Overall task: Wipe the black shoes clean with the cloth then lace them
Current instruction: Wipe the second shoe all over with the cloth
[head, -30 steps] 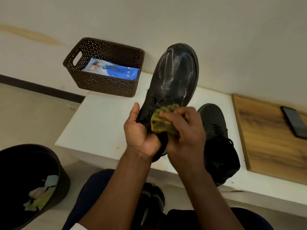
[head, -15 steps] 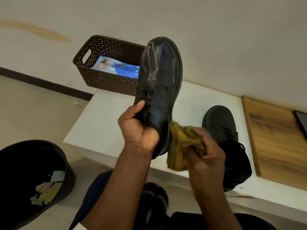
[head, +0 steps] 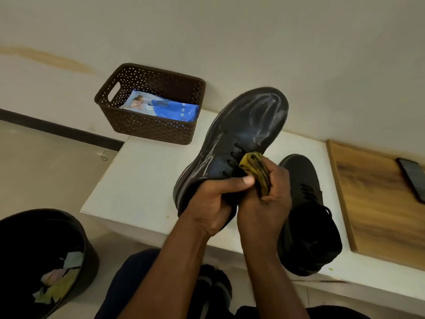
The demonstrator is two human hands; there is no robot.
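My left hand (head: 212,203) grips the heel end of a shiny black shoe (head: 241,134), held above the white table (head: 142,180) with its toe pointing up and to the right. My right hand (head: 266,201) is closed on a folded yellow-green cloth (head: 256,172), which presses against the shoe by its lace eyelets. Wet streaks show on the toe and side. The second black shoe (head: 305,203) stands on the table to the right, partly hidden behind my right hand.
A brown perforated basket (head: 151,125) with a blue packet (head: 161,108) sits at the table's back left. A wooden board (head: 379,203) with a dark phone (head: 411,178) lies at the right. A black bin (head: 46,249) with scraps stands on the floor at the left.
The held shoe has tilted so its toe points to the right. My right hand has brought the cloth up from below the shoe onto its lace area.
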